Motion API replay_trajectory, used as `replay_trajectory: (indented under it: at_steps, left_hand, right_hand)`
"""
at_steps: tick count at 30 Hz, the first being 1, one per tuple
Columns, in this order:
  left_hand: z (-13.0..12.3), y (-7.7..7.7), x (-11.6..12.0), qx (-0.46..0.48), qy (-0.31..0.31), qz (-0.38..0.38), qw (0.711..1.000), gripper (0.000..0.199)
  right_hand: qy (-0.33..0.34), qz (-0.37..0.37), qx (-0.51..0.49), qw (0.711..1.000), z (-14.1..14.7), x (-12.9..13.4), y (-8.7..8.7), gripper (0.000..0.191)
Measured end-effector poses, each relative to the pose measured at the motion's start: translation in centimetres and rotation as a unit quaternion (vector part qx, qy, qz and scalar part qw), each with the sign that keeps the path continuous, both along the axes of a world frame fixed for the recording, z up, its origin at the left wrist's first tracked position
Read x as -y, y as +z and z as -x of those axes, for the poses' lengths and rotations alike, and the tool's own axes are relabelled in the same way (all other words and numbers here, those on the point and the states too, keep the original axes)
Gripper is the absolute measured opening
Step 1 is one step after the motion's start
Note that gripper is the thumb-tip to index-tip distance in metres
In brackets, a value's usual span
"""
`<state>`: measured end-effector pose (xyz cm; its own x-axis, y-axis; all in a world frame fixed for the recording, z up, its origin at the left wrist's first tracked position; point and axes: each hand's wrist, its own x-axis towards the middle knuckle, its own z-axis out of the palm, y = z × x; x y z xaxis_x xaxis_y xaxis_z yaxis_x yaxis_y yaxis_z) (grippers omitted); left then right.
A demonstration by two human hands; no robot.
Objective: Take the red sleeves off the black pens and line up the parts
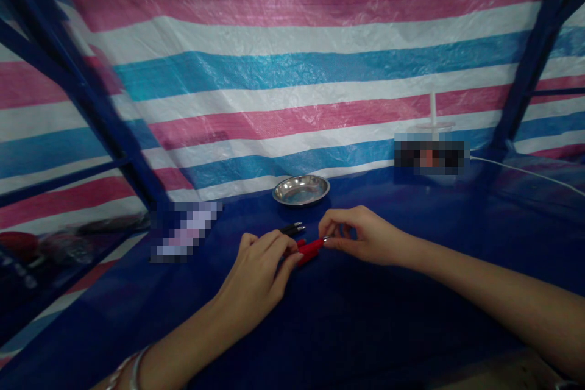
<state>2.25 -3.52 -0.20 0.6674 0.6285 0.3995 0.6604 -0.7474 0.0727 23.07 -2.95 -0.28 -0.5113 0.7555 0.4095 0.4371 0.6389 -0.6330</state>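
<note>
Low over the blue table, my left hand (pixel 267 262) is closed on a red pen (pixel 311 247), whose far part sticks out to the right. My right hand (pixel 361 234) pinches the silvery tip of that pen between thumb and forefinger. Other red pieces lie close around it, partly hidden by my left fingers, so I cannot tell how many there are. Just behind my left hand lie black pens (pixel 291 228) with silver tips pointing right. A shallow oval metal dish (pixel 301 191) stands beyond both hands.
The blue table (pixel 457 292) meets a striped plastic sheet (pixel 320 67) at the back. A blurred-out flat item (pixel 187 234) lies at left. At back right stands a cup with a straw (pixel 433 119), beside a white cable (pixel 525 169). Blue metal posts (pixel 532 64) rise at both sides.
</note>
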Motion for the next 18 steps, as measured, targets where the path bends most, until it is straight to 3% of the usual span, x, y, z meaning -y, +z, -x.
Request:
replay_trajectory:
  at_steps: [9,18]
  left_hand:
    - [0.04,0.02,0.03,-0.005,0.008,0.001,1.000,0.010]
    - [-0.01,0.17,0.07,-0.004,0.007,0.003,1.000,0.009]
  right_hand:
    - [-0.015,-0.045,0.013,0.999,-0.11,0.08,-0.01,0.008]
    - [-0.003,-0.012,0.017,1.000,-0.10,-0.05,0.05,0.011]
